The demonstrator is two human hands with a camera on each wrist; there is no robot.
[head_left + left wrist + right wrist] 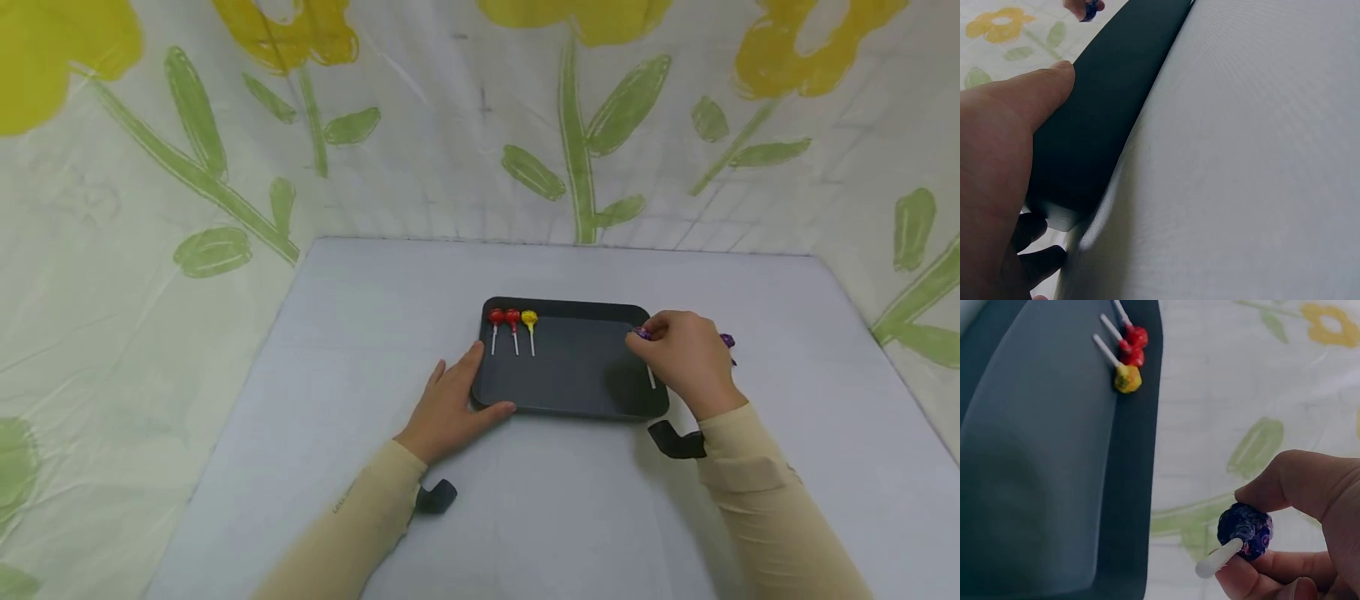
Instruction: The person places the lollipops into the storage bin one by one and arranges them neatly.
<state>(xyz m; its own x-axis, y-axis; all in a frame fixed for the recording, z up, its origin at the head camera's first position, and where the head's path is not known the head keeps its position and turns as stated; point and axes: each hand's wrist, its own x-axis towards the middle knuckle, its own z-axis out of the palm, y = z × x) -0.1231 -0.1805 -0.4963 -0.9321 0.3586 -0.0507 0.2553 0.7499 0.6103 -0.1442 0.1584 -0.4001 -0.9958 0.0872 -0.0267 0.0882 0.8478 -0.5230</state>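
Observation:
In the head view, a dark grey tray (570, 413) lies on the table with two red lollipops (496, 317) and a yellow lollipop (529, 318) lined up at its back left. My right hand (686, 358) pinches a purple-wrapped lollipop (1245, 530) by its head between thumb and fingertips, over the tray's right end. Its white stick (651, 377) points down toward me. My left hand (453, 408) rests at the tray's front left corner, fingers extended along the left side and thumb (1054, 87) against the front wall.
More purple wrapping (727, 340) shows just beyond my right hand, mostly hidden by it. The white table (390, 300) backs onto a hanging cloth (450, 150) printed with yellow flowers and green leaves. Dark wrist-camera mounts (678, 442) jut out at both wrists.

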